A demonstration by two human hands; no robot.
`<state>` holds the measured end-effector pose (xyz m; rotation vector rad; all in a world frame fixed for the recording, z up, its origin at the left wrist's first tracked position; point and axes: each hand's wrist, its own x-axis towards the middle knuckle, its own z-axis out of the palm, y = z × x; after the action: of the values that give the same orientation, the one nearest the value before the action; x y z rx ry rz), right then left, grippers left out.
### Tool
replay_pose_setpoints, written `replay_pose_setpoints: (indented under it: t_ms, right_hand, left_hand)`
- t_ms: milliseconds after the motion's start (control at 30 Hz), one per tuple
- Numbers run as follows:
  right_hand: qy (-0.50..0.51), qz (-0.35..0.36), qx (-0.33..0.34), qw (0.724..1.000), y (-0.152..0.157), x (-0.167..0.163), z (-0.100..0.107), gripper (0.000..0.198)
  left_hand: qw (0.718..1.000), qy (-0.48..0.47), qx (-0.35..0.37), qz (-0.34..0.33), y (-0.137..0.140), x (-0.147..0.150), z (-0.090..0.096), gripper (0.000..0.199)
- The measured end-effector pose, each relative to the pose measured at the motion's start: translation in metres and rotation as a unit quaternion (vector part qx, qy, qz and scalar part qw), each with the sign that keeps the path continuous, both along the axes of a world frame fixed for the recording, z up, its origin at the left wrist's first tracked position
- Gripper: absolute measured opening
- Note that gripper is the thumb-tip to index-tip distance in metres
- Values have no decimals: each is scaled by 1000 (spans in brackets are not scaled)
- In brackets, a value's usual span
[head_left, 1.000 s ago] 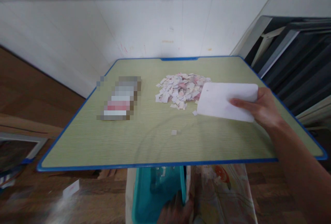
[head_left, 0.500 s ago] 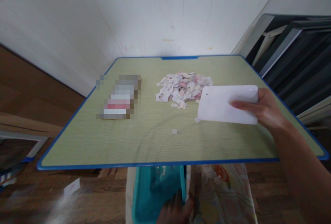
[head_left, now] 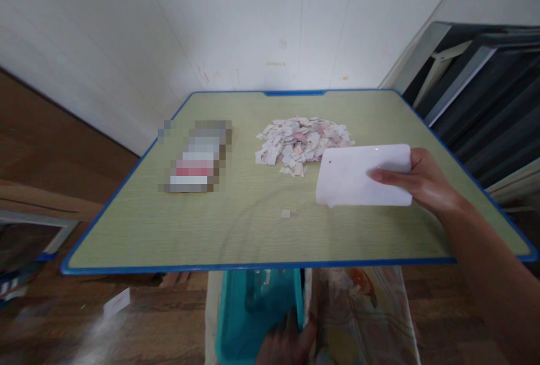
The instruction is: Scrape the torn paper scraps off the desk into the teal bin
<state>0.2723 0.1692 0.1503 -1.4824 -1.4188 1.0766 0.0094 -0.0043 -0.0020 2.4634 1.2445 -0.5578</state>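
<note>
Green surface (head_left: pixel 169 230): at left, a pixelated object (head_left: pixel 196 157); below the near edge, a teal tray (head_left: pixel 236 320), my left hand (head_left: pixel 284 342) at its rim, grip unclear to me; centre, heaped paper scraps (head_left: pixel 301 137); beside them, a white card (head_left: pixel 354 179), pinched firmly by my right hand (head_left: pixel 426 182)

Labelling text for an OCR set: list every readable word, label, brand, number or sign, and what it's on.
None can be read.
Pixelated object on the table: masked, nothing legible.
Paper scraps: too small to read any print.
White sheet in the right hand: no lettering on the visible side.
Paper slip on the floor: too blurred.
Wall: marks, no legible writing.
</note>
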Motion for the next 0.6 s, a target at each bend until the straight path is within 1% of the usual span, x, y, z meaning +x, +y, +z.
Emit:
replay_pose_setpoints:
  t_ms: [233, 300, 467, 600]
  right_hand:
    - [14, -2, 7, 1000, 4, -10, -5, 17]
    - [27, -13, 12, 999, 6, -11, -6, 19]
    - [69, -59, 28, 995, 6, -2, -8, 24]
    - [54, -51, 13, 997, 5, 1, -8, 23]
  left_hand:
    - [1000, -8, -8, 2, 0, 0, 1, 47]
    - [1000, -7, -9, 7, 0, 0, 2, 45]
    - [1000, -2, -10, 3, 0, 0, 1, 46]
    - [1000, -13, -9, 13, 0, 0, 1, 48]
